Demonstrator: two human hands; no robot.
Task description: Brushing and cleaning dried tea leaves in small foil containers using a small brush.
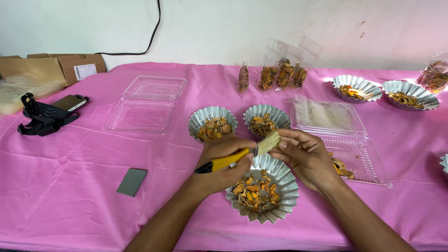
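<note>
My left hand (224, 161) grips a small brush (240, 156) by its yellow handle, the pale bristles pointing right. The fingers of my right hand (303, 156) touch the bristle end and seem to pinch a small piece, which I cannot see clearly. Both hands hover over a fluted foil cup (280, 205) holding orange-brown dried pieces. Just behind stand two more foil cups, one on the left (212, 122) and one on the right (267, 119), filled with the same dried pieces.
A pink cloth (79, 186) covers the table. An open clear clamshell box (147, 102) lies back left, another (359, 154) at my right. Small filled bags (280, 74) lean on the wall. Two foil cups (357, 87) sit back right. A grey pad (132, 182), a phone with strap (46, 114) and cardboard (42, 70) lie left.
</note>
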